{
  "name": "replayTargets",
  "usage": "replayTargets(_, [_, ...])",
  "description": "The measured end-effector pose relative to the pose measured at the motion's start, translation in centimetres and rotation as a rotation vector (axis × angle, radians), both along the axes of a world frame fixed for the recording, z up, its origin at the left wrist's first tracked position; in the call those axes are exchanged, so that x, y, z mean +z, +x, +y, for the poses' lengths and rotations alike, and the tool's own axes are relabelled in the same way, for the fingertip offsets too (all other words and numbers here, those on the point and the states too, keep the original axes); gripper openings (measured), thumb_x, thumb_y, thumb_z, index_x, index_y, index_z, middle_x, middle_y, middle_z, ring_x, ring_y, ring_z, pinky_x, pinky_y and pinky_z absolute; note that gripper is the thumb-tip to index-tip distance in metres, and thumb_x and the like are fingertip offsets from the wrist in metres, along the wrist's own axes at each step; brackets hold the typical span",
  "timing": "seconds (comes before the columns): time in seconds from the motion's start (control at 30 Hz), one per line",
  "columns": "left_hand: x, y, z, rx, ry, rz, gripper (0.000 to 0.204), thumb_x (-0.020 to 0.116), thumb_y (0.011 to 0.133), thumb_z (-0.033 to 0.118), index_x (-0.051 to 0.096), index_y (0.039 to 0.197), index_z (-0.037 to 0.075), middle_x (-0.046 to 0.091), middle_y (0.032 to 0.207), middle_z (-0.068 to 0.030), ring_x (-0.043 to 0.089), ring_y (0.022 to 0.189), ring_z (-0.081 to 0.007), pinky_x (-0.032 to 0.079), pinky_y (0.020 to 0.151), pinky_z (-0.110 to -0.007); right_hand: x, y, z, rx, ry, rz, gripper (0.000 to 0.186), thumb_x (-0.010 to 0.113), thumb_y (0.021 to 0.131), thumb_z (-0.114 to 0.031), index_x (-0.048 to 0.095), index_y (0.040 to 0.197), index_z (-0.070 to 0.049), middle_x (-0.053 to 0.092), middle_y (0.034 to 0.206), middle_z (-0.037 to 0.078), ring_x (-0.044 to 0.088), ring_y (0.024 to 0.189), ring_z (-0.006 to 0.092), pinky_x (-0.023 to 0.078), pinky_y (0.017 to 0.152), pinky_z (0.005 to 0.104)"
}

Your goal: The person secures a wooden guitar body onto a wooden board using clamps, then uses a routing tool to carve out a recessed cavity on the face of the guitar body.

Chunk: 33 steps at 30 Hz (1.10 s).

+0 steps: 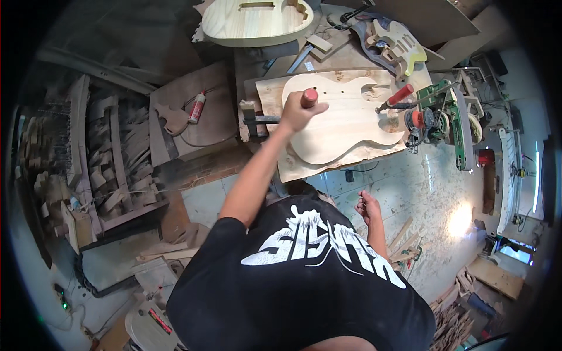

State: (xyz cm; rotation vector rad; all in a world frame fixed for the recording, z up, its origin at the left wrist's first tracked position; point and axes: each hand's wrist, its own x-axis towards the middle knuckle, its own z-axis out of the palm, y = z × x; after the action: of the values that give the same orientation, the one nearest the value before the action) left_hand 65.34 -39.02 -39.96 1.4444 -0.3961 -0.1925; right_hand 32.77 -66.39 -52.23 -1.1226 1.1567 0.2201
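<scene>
A pale wooden guitar body blank (328, 131) lies flat on a wider, rough-edged wooden board (269, 93). My left hand (297, 112) is wrapped around the red handle of a bar clamp (309, 97) at the blank's left side; the clamp's dark bar runs leftward under my wrist. A second bar clamp with a red handle (401, 95) is set on the blank's right side, beside a cutout. My right hand (367, 207) hangs below the bench, away from the wood. Its fingers are curled and nothing shows in them.
Another guitar body (257, 26) lies at the far side, with a yellow-edged one (401, 50) to its right. A green machine (459, 128) stands right of the bench. On a left-hand panel lie a red bottle (197, 108) and a wooden piece (172, 120). Scrap racks (111, 158) fill the left.
</scene>
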Motion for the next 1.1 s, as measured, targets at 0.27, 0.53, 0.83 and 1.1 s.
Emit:
replayTargets(0.27, [-0.1, 3.1, 2.0, -0.569, -0.057, 0.199, 0.037, 0.083, 0.075, 0.017, 0.048, 0.064, 0.01, 0.049, 0.058, 0.004, 0.045, 0.051, -0.0077, 0.035, 0.05, -0.026, 2.6, 2.7, 0.4, 0.033, -0.116, -0.095, 0.025, 0.065, 0.095, -0.033, 0.064, 0.101, -0.008, 0.056, 0.072, -0.003, 0.053, 0.057, 0.0082, 0.053, 0.059, 0.0264])
replayTargets(0.53, [-0.9, -1.7, -1.7, 0.503, 0.137, -0.149, 0.032, 0.079, 0.08, 0.023, 0.055, 0.072, 0.003, 0.055, 0.059, -0.0083, 0.052, 0.053, -0.02, 0.044, 0.056, -0.034, 10.8, 10.4, 5.3, 0.503, -1.19, -0.486, 0.023, 0.07, 0.089, -0.022, 0.068, 0.101, -0.003, 0.068, 0.096, 0.012, 0.064, 0.088, 0.0277, 0.05, 0.08, 0.0377])
replayTargets(0.83, [-0.1, 4.5, 2.4, -0.833, -0.097, 0.263, 0.036, 0.078, 0.06, 0.001, 0.044, 0.06, 0.012, 0.046, 0.057, 0.0049, 0.039, 0.048, -0.007, 0.031, 0.047, -0.025, 7.4, 20.5, 7.9, 1.051, -1.338, -0.317, 0.072, 0.067, 0.087, -0.042, 0.041, 0.148, -0.014, 0.028, 0.156, 0.026, 0.023, 0.14, 0.057, 0.025, 0.113, 0.061])
replayTargets(1.1, [0.2, -3.4, -2.8, 0.672, 0.055, -0.029, 0.031, 0.079, 0.075, 0.026, 0.055, 0.072, 0.005, 0.062, 0.064, -0.0152, 0.066, 0.066, -0.0335, 0.05, 0.06, -0.042, 13.3, 23.4, 7.5, 0.933, -0.544, -0.419, 0.067, 0.067, 0.092, -0.035, 0.044, 0.144, -0.001, 0.048, 0.144, 0.023, 0.047, 0.133, 0.036, 0.037, 0.11, 0.0437])
